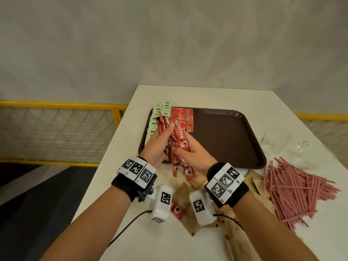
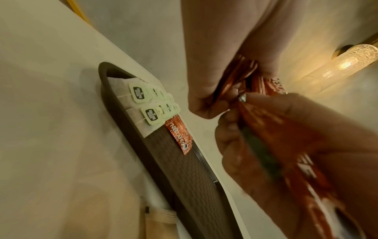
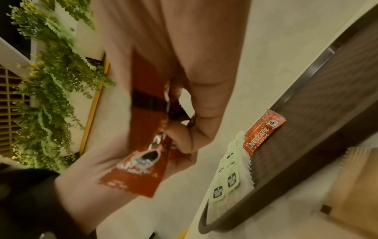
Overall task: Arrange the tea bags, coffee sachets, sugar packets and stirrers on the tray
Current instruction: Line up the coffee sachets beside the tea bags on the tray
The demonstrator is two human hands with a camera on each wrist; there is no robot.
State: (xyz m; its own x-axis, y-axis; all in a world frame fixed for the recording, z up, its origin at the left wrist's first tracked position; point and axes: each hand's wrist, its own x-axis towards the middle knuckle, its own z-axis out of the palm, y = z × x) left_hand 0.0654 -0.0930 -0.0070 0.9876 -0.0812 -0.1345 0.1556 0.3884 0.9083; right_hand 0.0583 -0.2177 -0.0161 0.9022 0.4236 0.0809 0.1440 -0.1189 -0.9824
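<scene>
Over the near left corner of the brown tray (image 1: 226,140), my left hand (image 1: 164,136) grips a fanned bunch of red coffee sachets (image 1: 161,125). My right hand (image 1: 185,147) pinches one Nescafe sachet (image 1: 179,133) against that bunch. In the left wrist view my left hand (image 2: 208,90) closes round the sachet edges (image 2: 231,76). Tea bags with green tags (image 1: 160,112) lie in rows along the tray's left side, a stack of red sachets (image 1: 185,117) beside them. Pink stirrers (image 1: 293,187) and brown sugar packets (image 1: 235,234) lie on the table. A loose sachet (image 1: 177,210) lies under my wrists.
Two clear glasses (image 1: 273,140) (image 1: 305,153) stand to the right of the tray. The white table (image 1: 207,95) ends at its left edge near my left arm, with a yellow mesh railing (image 1: 56,129) beyond. The tray's right part is bare.
</scene>
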